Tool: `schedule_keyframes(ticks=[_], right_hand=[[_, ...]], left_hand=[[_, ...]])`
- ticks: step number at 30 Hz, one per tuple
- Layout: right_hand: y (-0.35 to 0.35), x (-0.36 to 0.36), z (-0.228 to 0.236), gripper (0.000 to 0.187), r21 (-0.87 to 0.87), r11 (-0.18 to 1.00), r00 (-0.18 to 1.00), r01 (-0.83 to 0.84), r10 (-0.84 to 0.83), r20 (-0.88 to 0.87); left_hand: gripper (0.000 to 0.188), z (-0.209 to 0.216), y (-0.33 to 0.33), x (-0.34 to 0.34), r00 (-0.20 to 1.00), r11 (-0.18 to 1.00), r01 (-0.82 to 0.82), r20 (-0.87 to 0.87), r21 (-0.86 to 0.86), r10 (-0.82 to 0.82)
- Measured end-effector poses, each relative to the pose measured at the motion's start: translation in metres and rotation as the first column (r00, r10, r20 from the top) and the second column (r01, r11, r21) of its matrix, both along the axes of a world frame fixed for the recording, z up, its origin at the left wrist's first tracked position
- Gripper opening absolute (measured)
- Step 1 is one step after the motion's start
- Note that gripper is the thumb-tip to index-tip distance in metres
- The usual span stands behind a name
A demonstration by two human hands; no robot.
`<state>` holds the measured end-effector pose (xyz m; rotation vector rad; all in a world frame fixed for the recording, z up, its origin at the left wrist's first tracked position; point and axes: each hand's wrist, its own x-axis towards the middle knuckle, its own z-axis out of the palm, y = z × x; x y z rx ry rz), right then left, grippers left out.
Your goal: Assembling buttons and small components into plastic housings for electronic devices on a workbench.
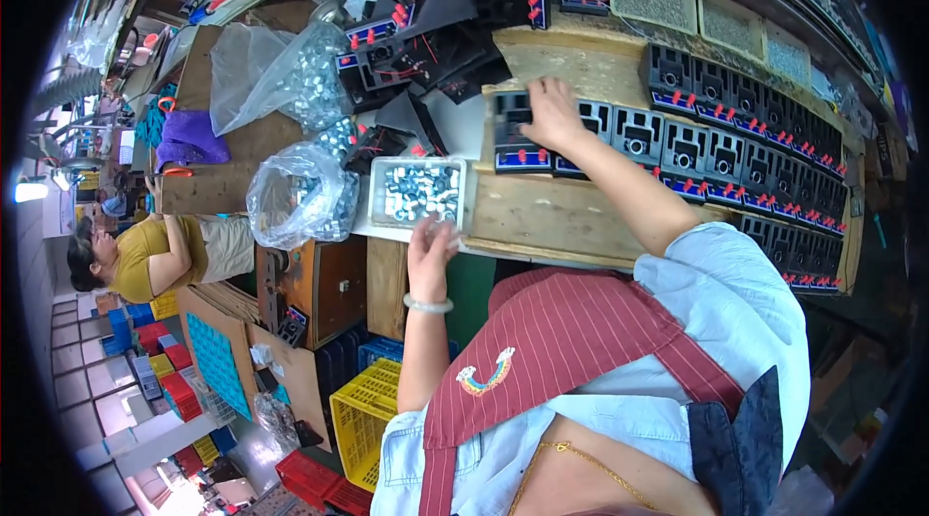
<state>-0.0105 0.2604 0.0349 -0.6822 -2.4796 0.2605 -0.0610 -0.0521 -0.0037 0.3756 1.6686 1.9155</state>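
My left hand [431,247], with a pale bracelet on the wrist, reaches to the near edge of a small clear tray [375,195] filled with silver metal nuts. Its fingertips are bunched at the tray's rim, and I cannot tell whether they hold a nut. My right hand [552,114] stretches out over a wooden board [542,216] and grips a black plastic housing [511,143] with red and blue fittings. That housing is the left end of a row of the same housings [677,150].
Several rows of black housings [774,129] cover the board's right side. Loose black parts [435,32] are piled beyond the tray. Two clear bags of nuts [295,195] [290,71] lie left of it. A seated person [155,255] is far left. Yellow crates [363,414] stand below.
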Motion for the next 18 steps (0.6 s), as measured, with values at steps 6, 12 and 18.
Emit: schedule_keyframes(ticks=[6,12,18], right_hand=[[0.005,-0.074,0.114,0.088,-0.204,0.973,0.794,-0.110,-0.038,-0.607],[0.063,-0.143,0.134,0.106,-0.685,0.723,0.846,-0.094,-0.304,-0.437],[-0.015,-0.049,0.092,0.063,-0.319,0.677,0.529,-0.663,0.124,-0.839]], left_hand=[[0.036,-0.025,-0.024,0.001,0.980,0.997,-0.074,0.183,-0.017,0.076],[0.039,-0.002,-0.017,0.002,0.991,0.999,0.010,0.137,0.039,-0.015],[0.068,0.000,-0.009,0.017,0.871,0.975,-0.222,-0.443,0.028,0.211]])
